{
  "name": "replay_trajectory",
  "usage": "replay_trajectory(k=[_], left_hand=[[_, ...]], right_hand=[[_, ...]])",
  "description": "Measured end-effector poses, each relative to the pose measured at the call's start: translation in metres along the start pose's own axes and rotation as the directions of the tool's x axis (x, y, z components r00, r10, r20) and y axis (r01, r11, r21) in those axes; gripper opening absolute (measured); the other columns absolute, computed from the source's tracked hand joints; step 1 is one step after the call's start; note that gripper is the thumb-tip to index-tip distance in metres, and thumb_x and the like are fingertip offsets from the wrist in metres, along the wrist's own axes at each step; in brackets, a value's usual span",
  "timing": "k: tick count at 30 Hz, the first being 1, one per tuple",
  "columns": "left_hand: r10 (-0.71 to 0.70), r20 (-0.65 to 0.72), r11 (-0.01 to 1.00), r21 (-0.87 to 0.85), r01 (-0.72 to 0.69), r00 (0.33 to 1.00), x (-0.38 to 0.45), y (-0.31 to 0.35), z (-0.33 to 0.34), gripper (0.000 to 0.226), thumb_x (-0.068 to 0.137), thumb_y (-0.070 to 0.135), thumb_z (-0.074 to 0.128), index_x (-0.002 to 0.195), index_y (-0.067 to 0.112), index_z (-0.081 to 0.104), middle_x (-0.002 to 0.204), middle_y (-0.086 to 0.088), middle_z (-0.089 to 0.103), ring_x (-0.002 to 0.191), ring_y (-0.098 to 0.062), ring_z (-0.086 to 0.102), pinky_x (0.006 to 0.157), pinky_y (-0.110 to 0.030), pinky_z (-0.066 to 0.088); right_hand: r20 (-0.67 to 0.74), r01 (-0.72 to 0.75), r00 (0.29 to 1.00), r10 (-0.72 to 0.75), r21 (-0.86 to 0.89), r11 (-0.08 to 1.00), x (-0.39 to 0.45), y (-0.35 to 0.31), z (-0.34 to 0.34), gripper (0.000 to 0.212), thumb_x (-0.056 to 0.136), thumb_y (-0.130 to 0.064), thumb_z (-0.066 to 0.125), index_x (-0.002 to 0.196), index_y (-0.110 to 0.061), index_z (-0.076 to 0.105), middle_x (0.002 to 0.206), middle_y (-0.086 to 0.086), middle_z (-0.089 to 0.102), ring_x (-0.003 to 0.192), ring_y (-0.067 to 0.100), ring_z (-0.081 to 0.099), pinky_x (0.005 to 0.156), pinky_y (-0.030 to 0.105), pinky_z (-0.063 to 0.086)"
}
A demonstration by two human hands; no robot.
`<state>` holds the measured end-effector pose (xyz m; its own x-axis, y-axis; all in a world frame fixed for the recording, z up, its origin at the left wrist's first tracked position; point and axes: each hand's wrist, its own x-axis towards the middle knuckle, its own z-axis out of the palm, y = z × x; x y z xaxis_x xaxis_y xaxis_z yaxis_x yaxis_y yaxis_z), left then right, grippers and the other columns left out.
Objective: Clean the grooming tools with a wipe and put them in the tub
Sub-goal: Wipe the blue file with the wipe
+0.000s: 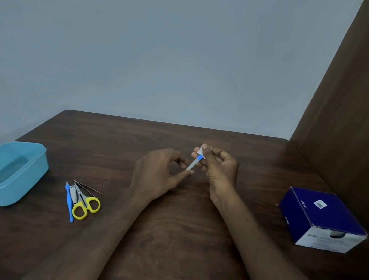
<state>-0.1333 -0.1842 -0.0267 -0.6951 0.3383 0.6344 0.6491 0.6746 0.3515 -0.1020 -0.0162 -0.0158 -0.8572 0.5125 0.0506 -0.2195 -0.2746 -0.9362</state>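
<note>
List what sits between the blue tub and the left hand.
Head view: between the blue tub and the left hand lie a blue-handled tool, nail clipper, yellow-handled scissors and tweezers.

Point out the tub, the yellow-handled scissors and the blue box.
tub (34, 172): head view, on its near right wall.
yellow-handled scissors (80, 212): head view, on the larger yellow finger loop.
blue box (319, 215): head view, on its dark blue top face.

Matt dark wood-grain table (170, 239), translucent blue plastic tub (8, 175), glossy cardboard box (319, 216).
</note>
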Motion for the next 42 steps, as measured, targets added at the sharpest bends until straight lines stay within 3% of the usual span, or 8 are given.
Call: replay_trajectory(k=[9, 13, 19, 25, 31, 34, 37, 42], left_hand=[[0.023, -0.097, 0.99, 0.138, -0.01, 0.995, 0.0, 0.001, 0.002, 0.015, 0.097, 0.05, 0.069, 0.106, 0.044, 0.08, 0.086, 0.015, 0.073, 0.076, -0.01, 0.07, 0.055, -0.026, 0.047], [0.027, -0.087, 0.997, 0.077, -0.021, 0.996, -0.001, 0.001, 0.001, 0.012, 0.095, 0.045, 0.074, 0.102, 0.038, 0.082, 0.09, 0.016, 0.078, 0.081, -0.012, 0.074, 0.059, -0.028, 0.051], [0.011, -0.027, 0.999, 0.031, -0.01, 1.0, 0.001, 0.0, 0.001, 0.016, 0.096, 0.049, 0.071, 0.105, 0.039, 0.08, 0.093, 0.022, 0.077, 0.081, -0.007, 0.071, 0.061, -0.026, 0.048], [-0.109, 0.058, 0.982, -0.147, 0.116, 0.992, 0.002, -0.001, -0.002, 0.017, 0.097, 0.048, 0.07, 0.084, 0.04, 0.078, 0.061, 0.031, 0.062, 0.056, 0.002, 0.059, 0.056, -0.024, 0.037], [-0.041, 0.135, 0.966, -0.248, 0.074, 0.99, 0.001, 0.008, -0.008, 0.02, 0.099, 0.037, 0.074, 0.08, 0.034, 0.079, 0.056, 0.033, 0.061, 0.049, -0.003, 0.06, 0.052, -0.025, 0.038], [-0.056, 0.158, 0.938, -0.331, 0.106, 0.986, 0.003, 0.006, -0.007, 0.021, 0.099, 0.034, 0.075, 0.078, 0.032, 0.078, 0.054, 0.022, 0.065, 0.045, -0.008, 0.063, 0.053, -0.033, 0.051], [-0.104, 0.17, 0.921, -0.357, 0.159, 0.98, 0.004, -0.001, -0.003, 0.022, 0.099, 0.038, 0.074, 0.077, 0.033, 0.077, 0.055, 0.006, 0.069, 0.045, -0.011, 0.064, 0.056, -0.036, 0.054], [-0.096, 0.188, 0.909, -0.383, 0.163, 0.978, 0.005, -0.005, 0.0, 0.019, 0.098, 0.039, 0.075, 0.081, 0.032, 0.078, 0.066, 0.005, 0.076, 0.047, -0.011, 0.066, 0.057, -0.035, 0.056]], right_hand=[[0.057, 0.027, 0.998, -0.029, 0.044, 0.999, 0.0, 0.002, 0.002, 0.025, 0.084, -0.006, 0.089, 0.104, -0.001, 0.074, 0.093, 0.016, 0.082, 0.09, 0.029, 0.081, 0.074, 0.029, 0.064], [0.04, 0.067, 0.997, -0.066, -0.031, 0.997, 0.005, 0.006, 0.001, 0.024, 0.083, -0.017, 0.092, 0.095, -0.005, 0.076, 0.089, 0.015, 0.082, 0.082, 0.03, 0.079, 0.08, 0.04, 0.064], [-0.01, 0.051, 0.999, -0.051, -0.008, 0.999, 0.006, 0.004, 0.0, 0.026, 0.096, -0.029, 0.08, 0.09, -0.004, 0.076, 0.085, 0.015, 0.081, 0.065, 0.017, 0.072, 0.063, 0.028, 0.061], [0.076, 0.071, 0.995, -0.07, -0.009, 0.997, 0.006, 0.009, 0.0, 0.016, 0.09, -0.011, 0.085, 0.098, -0.001, 0.076, 0.093, 0.02, 0.081, 0.074, 0.022, 0.074, 0.066, 0.028, 0.058], [0.012, 0.079, 0.997, -0.078, -0.097, 0.992, 0.009, 0.009, -0.003, 0.026, 0.095, -0.029, 0.081, 0.093, -0.003, 0.075, 0.084, 0.011, 0.081, 0.061, 0.014, 0.065, 0.063, 0.028, 0.057], [0.025, 0.081, 0.997, -0.079, -0.081, 0.993, 0.01, 0.011, -0.002, 0.026, 0.096, -0.029, 0.08, 0.092, -0.003, 0.076, 0.088, 0.015, 0.081, 0.065, 0.017, 0.065, 0.065, 0.029, 0.057], [0.098, 0.062, 0.993, -0.058, -0.039, 0.997, 0.01, 0.013, -0.001, 0.013, 0.093, -0.015, 0.082, 0.099, -0.005, 0.076, 0.094, 0.015, 0.081, 0.066, 0.015, 0.065, 0.068, 0.027, 0.056], [0.12, 0.078, 0.99, -0.071, -0.057, 0.995, 0.008, 0.012, 0.0, 0.014, 0.089, -0.009, 0.085, 0.1, -0.006, 0.075, 0.088, 0.009, 0.08, 0.064, 0.012, 0.069, 0.067, 0.026, 0.056]])
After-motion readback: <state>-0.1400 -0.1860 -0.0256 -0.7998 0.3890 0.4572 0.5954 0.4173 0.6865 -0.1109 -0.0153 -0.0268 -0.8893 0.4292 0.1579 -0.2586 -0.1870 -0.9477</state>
